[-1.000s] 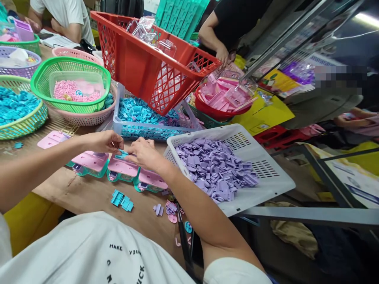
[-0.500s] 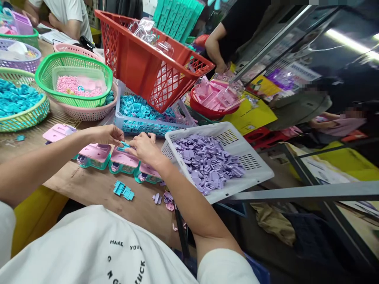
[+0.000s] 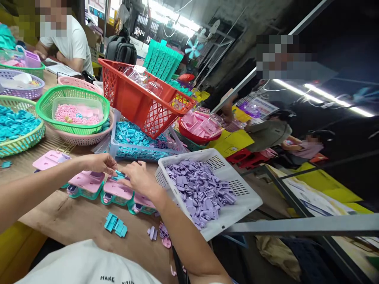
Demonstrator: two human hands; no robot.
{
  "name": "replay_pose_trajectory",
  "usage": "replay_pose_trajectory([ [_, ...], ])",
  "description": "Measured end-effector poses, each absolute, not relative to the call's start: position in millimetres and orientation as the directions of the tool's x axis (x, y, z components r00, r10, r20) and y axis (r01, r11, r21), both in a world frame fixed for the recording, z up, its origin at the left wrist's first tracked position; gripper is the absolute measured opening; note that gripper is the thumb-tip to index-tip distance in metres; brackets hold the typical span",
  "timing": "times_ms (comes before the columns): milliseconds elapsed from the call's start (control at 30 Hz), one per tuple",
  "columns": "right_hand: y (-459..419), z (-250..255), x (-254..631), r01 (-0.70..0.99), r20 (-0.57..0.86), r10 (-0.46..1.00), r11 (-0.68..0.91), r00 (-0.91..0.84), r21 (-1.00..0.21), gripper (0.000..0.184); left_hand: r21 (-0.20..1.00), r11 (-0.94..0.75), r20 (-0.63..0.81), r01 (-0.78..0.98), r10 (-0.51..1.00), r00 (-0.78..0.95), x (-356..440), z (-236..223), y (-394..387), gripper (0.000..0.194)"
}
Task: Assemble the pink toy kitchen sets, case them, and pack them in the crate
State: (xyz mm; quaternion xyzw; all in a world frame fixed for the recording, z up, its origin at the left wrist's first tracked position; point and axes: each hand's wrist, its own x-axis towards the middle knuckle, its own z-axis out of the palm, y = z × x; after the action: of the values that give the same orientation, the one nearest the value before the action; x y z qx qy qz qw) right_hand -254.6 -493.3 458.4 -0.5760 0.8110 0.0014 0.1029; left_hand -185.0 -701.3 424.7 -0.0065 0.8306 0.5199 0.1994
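Note:
A row of pink-and-teal plastic toy cases (image 3: 118, 189) stands on the brown table (image 3: 79, 225). Over the middle case, my left hand (image 3: 102, 163) pinches a small blue plastic piece (image 3: 119, 175) lying on the pink lid. My right hand (image 3: 137, 177) meets the same blue piece from the other side, fingers curled and closed on it. Its wrist partly covers the rightmost case. In front of the row lie two loose blue pieces (image 3: 115, 225), with small purple pieces (image 3: 152, 232) farther right.
A white basket of purple pieces (image 3: 213, 232) sits tilted by my right forearm. Behind my hands are a clear bin (image 3: 142, 153) of blue parts and a leaning red crate (image 3: 127, 102). A green basket (image 3: 44, 106) stands at left. A metal bar (image 3: 296, 225) crosses at right. Other people sit farther back.
The view has tilted upward, showing more of the room and lowering the table in the picture. Both hands stay on the blue piece over the middle case.

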Motion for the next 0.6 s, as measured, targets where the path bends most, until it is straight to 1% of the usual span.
replay_pose_trajectory([
  [67, -492.2, 449.7, -256.0, -0.926, -0.160, -0.937, 0.336, -0.310, -0.173, 0.026, 0.853, 0.479, -0.340, -0.209, 0.206, -0.917, -185.6, 423.0, -701.8, 0.051],
  [167, -490.5, 439.2, -255.4, -0.923, -0.146, -0.939, 0.335, -0.311, -0.190, 0.021, 0.868, 0.450, -0.345, -0.211, 0.239, -0.908, -185.0, 423.8, -699.3, 0.051],
  [267, -491.8, 438.7, -250.8, -0.935, -0.164, -0.938, 0.326, -0.304, -0.136, 0.021, 0.875, 0.412, -0.374, -0.253, 0.245, -0.894, -185.0, 429.1, -695.6, 0.048],
  [433, -497.1, 452.2, -238.0, -0.940, -0.221, -0.920, 0.339, -0.324, -0.032, 0.024, 0.800, 0.506, -0.475, -0.323, 0.205, -0.855, -187.6, 436.1, -693.5, 0.043],
  [500, -497.8, 455.1, -236.5, -0.938, -0.244, -0.912, 0.345, -0.329, -0.026, 0.023, 0.799, 0.489, -0.500, -0.350, 0.216, -0.839, -188.8, 435.7, -693.0, 0.043],
  [600, -497.2, 453.2, -238.9, -0.932, -0.247, -0.910, 0.358, -0.332, -0.065, 0.022, 0.789, 0.494, -0.512, -0.365, 0.203, -0.834, -190.7, 433.5, -691.1, 0.036],
])
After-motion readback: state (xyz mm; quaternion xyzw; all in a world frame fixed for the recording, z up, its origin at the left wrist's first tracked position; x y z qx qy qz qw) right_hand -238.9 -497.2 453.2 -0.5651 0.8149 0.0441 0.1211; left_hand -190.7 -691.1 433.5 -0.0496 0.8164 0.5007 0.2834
